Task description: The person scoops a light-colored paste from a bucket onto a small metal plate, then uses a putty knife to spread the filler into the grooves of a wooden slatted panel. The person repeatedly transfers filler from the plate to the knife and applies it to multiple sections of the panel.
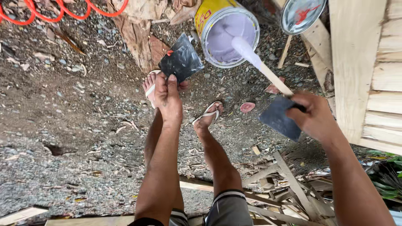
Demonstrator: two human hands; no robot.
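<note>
My left hand (168,97) pinches a dark, flexible square sheet (181,61) by its lower corner, holding it out over the gravel ground. My right hand (315,118) grips a second dark flat piece (279,119) near the pale wooden panel (356,67). A wooden stir stick (268,72) coated in pale lilac paint leans out of an open yellow paint can (228,35), its upper end just by my right hand. My legs and feet in flip-flops (209,113) show below.
The can's round metal lid (301,14) rests on boards at the top right. A red coiled hose (63,10) lies at the top left. Scrap wood strips (284,188) are heaped at the lower right. Slatted boards (387,83) stand at the right edge.
</note>
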